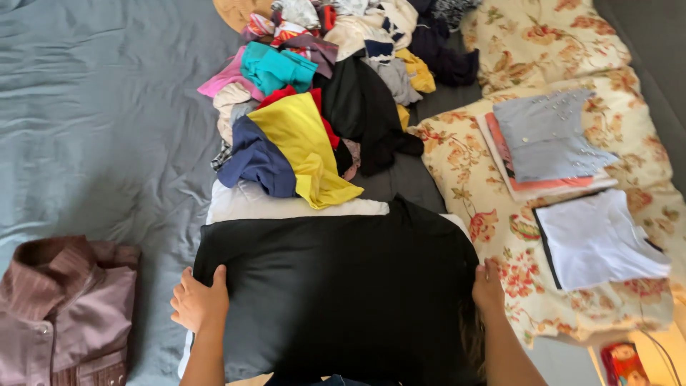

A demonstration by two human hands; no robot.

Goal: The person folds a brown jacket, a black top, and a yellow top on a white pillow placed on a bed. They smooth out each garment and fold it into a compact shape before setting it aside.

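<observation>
Black garment (343, 293) lies flat between my hands, long axis side to side. Left hand (199, 299) grips its left edge; right hand (488, 289) pinches the right edge (both equally near).

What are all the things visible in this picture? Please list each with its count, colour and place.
black garment: one, black, spread flat between both hands
white garment: one, white, under the black garment's far edge
pile of unfolded clothes: one heap, mixed colours, beyond the black garment
yellow garment: one, yellow, front of the pile
collared shirt: one, brownish purple, folded, near left
folded stack: one, grey on pink and white, on the quilt
folded white garment: one, white, on the quilt, nearer
floral quilt: one, cream with flowers, right
bed sheet: one, grey-blue, left
left hand: on the garment's left edge
right hand: on its right edge
</observation>
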